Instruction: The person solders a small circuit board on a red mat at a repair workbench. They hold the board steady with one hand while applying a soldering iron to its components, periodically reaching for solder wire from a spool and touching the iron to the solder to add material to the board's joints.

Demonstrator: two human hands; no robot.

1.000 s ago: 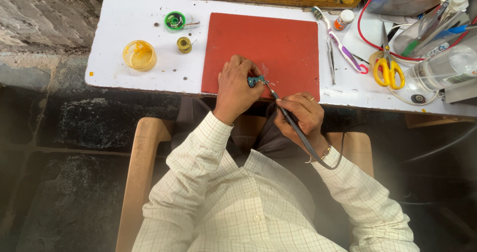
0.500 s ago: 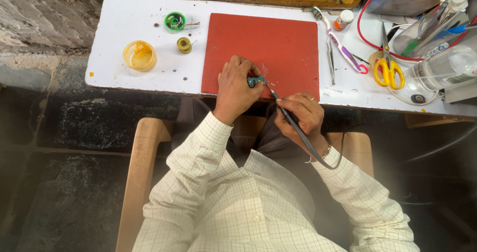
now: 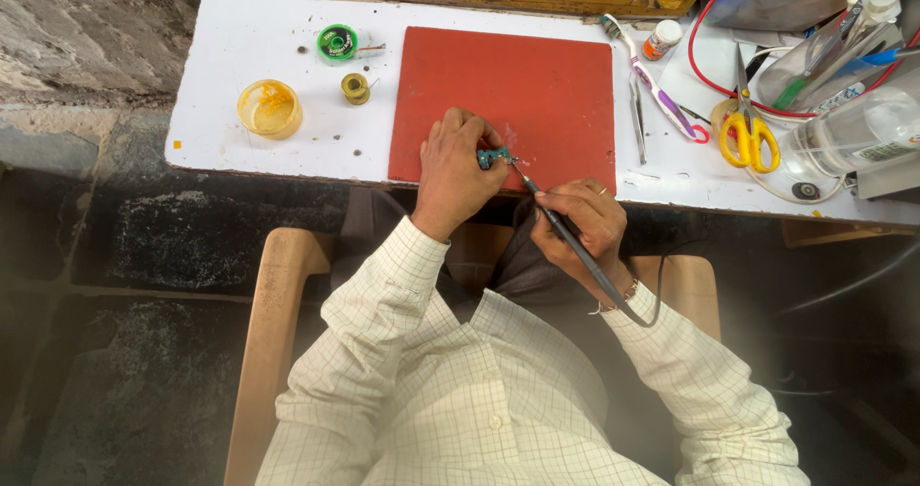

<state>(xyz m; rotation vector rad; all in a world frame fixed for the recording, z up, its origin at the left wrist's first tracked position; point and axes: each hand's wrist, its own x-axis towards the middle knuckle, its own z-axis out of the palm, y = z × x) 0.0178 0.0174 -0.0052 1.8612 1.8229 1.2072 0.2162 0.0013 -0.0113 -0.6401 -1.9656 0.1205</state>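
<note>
My left hand pinches a small teal-green part at the near edge of the red mat. My right hand grips a dark soldering iron like a pen. Its tip touches the small part, and its cable runs back over my right wrist. Both hands sit at the front edge of the white table, above my lap.
Left of the mat lie a yellow round dish, a green solder spool and a small brass-coloured spool. To the right are tweezers, a purple-handled tool, yellow scissors, a small bottle and a cluttered holder with red wire.
</note>
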